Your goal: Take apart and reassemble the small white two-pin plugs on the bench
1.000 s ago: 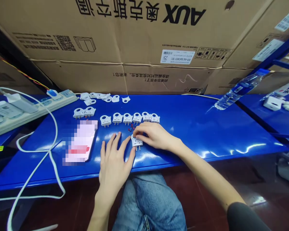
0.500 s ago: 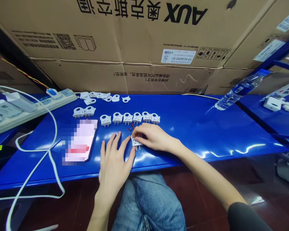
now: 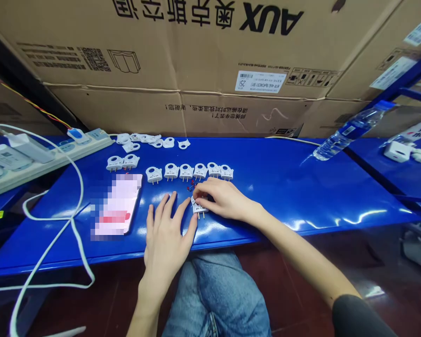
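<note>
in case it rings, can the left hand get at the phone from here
Probably yes: only blue tabletop shows between the phone and the left hand, though that hand's thumb is at the white plug piece.

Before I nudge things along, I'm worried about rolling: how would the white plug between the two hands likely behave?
The white plug would likely feel stiff, since its body looks like hard plastic. It is probably light, being small beside the right hand. It seems unlikely to roll, with its flattish body on the table and two prongs jutting out.
</note>
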`<state>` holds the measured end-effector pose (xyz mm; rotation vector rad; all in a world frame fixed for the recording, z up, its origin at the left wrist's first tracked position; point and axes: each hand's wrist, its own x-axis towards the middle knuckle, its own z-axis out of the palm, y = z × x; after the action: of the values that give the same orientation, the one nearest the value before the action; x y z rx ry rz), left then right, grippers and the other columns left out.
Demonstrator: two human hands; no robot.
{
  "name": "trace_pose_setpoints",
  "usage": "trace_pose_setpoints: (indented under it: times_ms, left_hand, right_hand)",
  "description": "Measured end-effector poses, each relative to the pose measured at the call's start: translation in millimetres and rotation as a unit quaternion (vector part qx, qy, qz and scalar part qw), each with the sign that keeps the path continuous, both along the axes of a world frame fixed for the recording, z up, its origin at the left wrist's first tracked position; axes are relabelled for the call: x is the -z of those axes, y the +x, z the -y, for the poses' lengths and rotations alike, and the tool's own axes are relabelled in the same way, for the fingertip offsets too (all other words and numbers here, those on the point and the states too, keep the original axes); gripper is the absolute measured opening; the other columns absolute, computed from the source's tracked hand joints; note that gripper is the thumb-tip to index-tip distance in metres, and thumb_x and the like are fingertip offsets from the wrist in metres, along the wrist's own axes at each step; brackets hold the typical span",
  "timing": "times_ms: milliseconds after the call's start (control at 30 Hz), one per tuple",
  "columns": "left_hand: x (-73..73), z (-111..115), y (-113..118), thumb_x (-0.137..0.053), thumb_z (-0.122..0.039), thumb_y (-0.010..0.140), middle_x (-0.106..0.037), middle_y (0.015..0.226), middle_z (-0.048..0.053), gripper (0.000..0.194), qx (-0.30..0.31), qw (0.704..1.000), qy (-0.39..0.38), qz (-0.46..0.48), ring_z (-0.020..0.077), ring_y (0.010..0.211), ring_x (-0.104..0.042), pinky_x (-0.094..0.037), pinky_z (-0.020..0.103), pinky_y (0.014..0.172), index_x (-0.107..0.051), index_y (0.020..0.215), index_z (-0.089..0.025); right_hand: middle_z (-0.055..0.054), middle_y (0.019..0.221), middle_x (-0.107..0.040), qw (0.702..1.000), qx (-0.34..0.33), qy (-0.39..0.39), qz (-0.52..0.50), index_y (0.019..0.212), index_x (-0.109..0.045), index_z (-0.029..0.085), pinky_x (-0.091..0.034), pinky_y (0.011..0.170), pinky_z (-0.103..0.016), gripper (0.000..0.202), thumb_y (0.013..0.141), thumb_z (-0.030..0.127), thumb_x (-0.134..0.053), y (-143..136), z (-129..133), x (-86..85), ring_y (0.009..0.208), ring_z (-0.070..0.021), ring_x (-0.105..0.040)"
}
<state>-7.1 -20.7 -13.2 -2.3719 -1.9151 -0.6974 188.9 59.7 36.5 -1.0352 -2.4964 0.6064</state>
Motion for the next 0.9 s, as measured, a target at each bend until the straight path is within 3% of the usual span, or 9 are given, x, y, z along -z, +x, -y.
trace_pose_setpoints:
  times_ms: [400, 600, 900]
  left_hand:
    - [-2.0, 0.4, -1.1, -0.051, -0.042, 0.104, -0.06, 0.152, 0.013, 0.03, 0.007, 0.999, 0.003, 0.033, 0.0339, 0.151, -0.047, -0.03, 0.064, 0.126, -0.066, 0.123, -0.024]
    - [-3.3, 1.3, -2.9, -0.052, -0.038, 0.104, -0.062, 0.149, 0.011, 0.026, 0.029, 0.999, 0.005, 0.039, 0.033, 0.148, -0.05, -0.03, 0.064, 0.127, -0.065, 0.123, -0.026]
    - [-3.3, 0.9, -2.6, -0.051, -0.037, 0.104, -0.064, 0.147, 0.011, 0.025, 0.034, 0.998, 0.009, 0.048, 0.0316, 0.146, -0.052, -0.032, 0.062, 0.127, -0.066, 0.121, -0.026]
  right_hand:
    - [-0.009, 0.105, -0.073, 0.986, 0.051, 0.135, 0.081, 0.114, -0.068, 0.017, -0.048, 0.08, -0.031, 0.024, 0.111, 0.025, -0.046, 4.8, 3.5, -1.0, 0.1, -0.0207, -0.063]
    - [-0.007, 0.096, -0.072, 0.968, 0.046, 0.224, 0.101, 0.103, -0.07, 0.017, -0.046, 0.072, -0.032, 0.024, 0.11, 0.024, -0.048, 1.6, 27.7, 17.4, 0.088, -0.02, -0.06]
    - [-0.008, 0.107, -0.074, 0.984, 0.112, 0.137, 0.004, 0.112, -0.07, 0.018, -0.054, 0.079, -0.034, 0.024, 0.109, 0.034, -0.054, -2.0, 51.3, 26.5, 0.095, -0.0213, -0.065]
